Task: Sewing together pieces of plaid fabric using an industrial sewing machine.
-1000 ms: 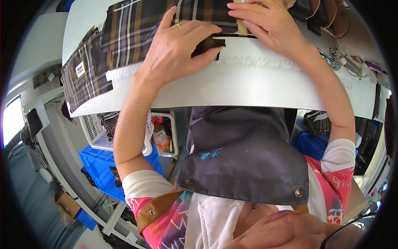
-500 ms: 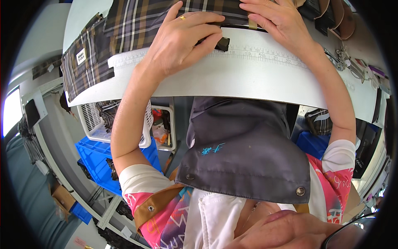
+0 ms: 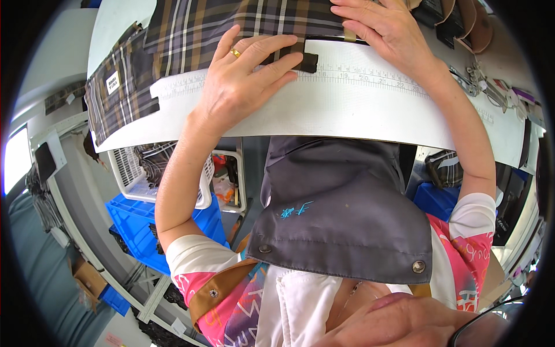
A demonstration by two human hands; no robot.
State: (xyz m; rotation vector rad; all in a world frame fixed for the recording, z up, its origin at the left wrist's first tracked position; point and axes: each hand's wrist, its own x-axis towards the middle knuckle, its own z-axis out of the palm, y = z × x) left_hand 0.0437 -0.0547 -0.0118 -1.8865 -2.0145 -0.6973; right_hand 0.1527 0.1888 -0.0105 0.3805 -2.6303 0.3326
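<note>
at 10 o'clock, a labelled plaid piece [image 3: 132, 99] lies on the white tabletop [image 3: 347, 115]. at 11, the left hand [image 3: 243, 72] lies with fingers spread over plaid cloth [image 3: 254, 20] reaching past 12. at 1, the right hand [image 3: 390, 37] touches the cloth's edge near a tan strip [image 3: 350, 35]; whether it pinches cannot be told.

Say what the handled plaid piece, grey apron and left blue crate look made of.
Plaid piece: probably cloth, matte; crossing stripes look woven. Grey apron: perhaps synthetic or coated fabric; it folds with a sheen. Blue crate: likely moulded plastic, smooth, evenly coloured.
</note>
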